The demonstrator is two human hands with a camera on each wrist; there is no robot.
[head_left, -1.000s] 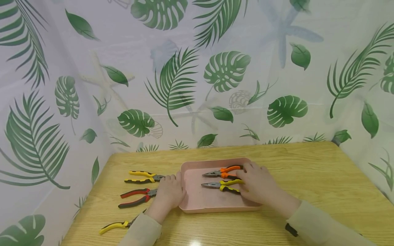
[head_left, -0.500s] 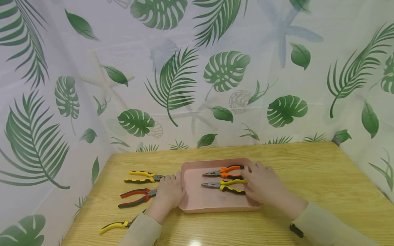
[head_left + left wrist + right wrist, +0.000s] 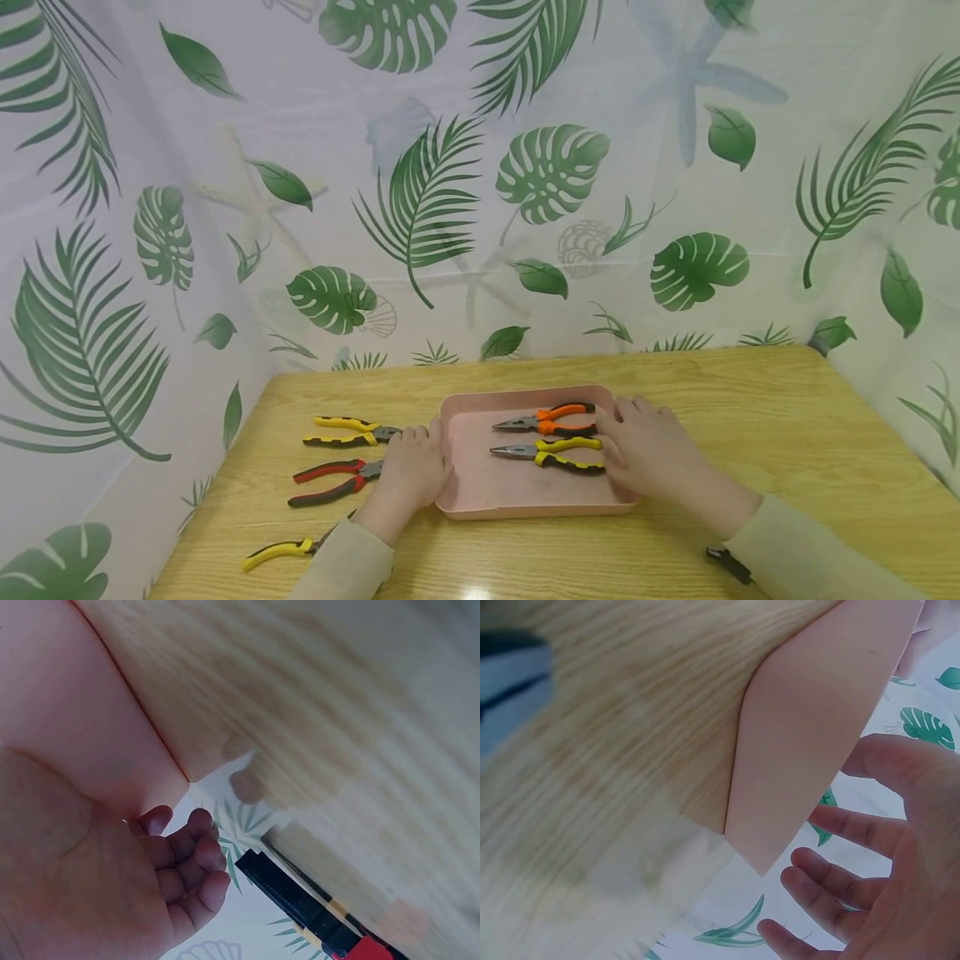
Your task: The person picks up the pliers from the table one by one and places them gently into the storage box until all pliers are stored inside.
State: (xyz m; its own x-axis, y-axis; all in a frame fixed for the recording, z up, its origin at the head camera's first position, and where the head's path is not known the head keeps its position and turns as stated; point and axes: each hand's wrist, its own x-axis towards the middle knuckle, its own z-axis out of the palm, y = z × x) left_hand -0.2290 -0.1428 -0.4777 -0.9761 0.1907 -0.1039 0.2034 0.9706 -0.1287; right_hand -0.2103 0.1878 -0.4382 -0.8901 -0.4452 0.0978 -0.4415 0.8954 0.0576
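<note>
A pink tray (image 3: 517, 493) lies on the wooden table with two long-nose pliers in it: an orange-handled pair (image 3: 553, 416) and, nearer me, a yellow-and-black pair (image 3: 551, 454). My right hand (image 3: 647, 452) rests at the tray's right end, just beside both sets of handles. In the right wrist view its fingers (image 3: 855, 829) are spread and hold nothing beside the tray (image 3: 810, 727). My left hand (image 3: 410, 467) lies against the tray's left wall (image 3: 90, 727), with its fingers (image 3: 191, 862) loosely curled and holding nothing.
Three more pliers lie on the table (image 3: 787, 417) left of the tray: a yellow-and-black pair (image 3: 351, 429), a red-and-black pair (image 3: 333, 482), and a yellow-handled pair (image 3: 279, 551) near the front edge. A leaf-print curtain (image 3: 480, 208) walls in the table's back and sides.
My right hand has slid to the right off the pliers' handles, leaving the yellow-and-black pair lying in the tray. My left hand has not moved.
</note>
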